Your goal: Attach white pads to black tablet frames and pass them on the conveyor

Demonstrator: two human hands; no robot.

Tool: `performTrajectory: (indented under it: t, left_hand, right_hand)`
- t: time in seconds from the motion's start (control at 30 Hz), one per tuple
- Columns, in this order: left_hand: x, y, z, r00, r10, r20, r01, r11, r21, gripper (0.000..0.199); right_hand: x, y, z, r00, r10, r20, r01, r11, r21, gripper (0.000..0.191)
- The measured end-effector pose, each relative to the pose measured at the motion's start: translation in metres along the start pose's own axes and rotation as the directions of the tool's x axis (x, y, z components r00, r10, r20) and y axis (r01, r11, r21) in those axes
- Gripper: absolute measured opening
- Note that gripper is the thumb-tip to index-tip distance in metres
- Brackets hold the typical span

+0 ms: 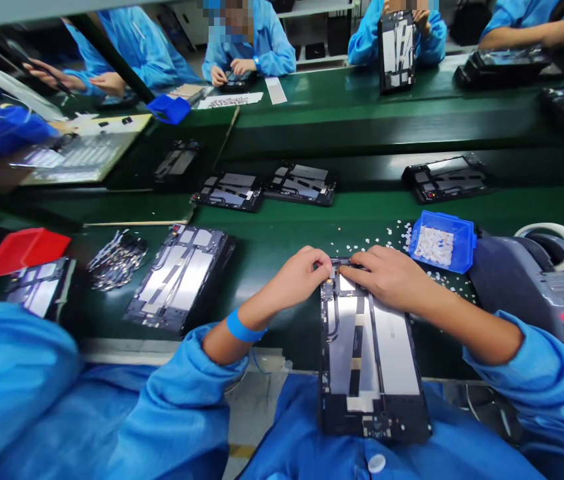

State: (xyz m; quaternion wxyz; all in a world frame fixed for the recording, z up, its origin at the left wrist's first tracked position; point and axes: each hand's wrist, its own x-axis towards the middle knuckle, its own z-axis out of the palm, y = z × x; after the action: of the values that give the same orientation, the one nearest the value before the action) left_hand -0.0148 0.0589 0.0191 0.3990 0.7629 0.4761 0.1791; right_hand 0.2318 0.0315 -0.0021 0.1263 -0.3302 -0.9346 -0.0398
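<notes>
An opened tablet (396, 353) with silver battery plates and dark ribbon cables lies before me, its near end overhanging the table edge against my body. My left hand (306, 272), a blue band on its wrist, is closed in a pinch at the tablet's far left corner; what lies between its fingertips is too small to make out. My right hand (389, 275) grips the tablet's far edge, fingers bent over it close to the left fingertips. Just beyond my right hand is a blue box (468, 245) of small white pieces, with more scattered around it.
To the left are stacked opened tablets (182, 283), a heap of thin metallic strips (118, 260) and a red bin (27, 251). A grey tape dispenser (517, 280) stands right. More tablets (302, 183) lie along the green line (362, 220); co-workers in blue sit opposite.
</notes>
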Motion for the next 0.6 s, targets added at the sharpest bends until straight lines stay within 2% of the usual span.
performTrajectory:
  t: [0.17, 0.3, 0.6]
  left_hand:
    - [-0.004, 0.003, -0.007, 0.999, -0.034, 0.015, 0.034, 0.999, -0.027, 0.018]
    - [-0.006, 0.006, -0.010, 0.999, -0.043, 0.015, 0.043, 0.999, -0.030, 0.018]
    - [0.004, 0.002, 0.007, 1.000, -0.025, 0.018, 0.025, 1.000, 0.007, 0.018]
  right_hand:
    - [0.001, -0.001, 0.000, 1.000, -0.004, -0.011, 0.004, 1.000, -0.016, 0.039]
    - [0.003, -0.001, -0.001, 1.000, 0.005, 0.011, -0.005, 1.000, -0.022, 0.033]
    - [0.003, -0.001, -0.003, 0.999, -0.011, 0.039, 0.012, 1.000, -0.026, 0.033]
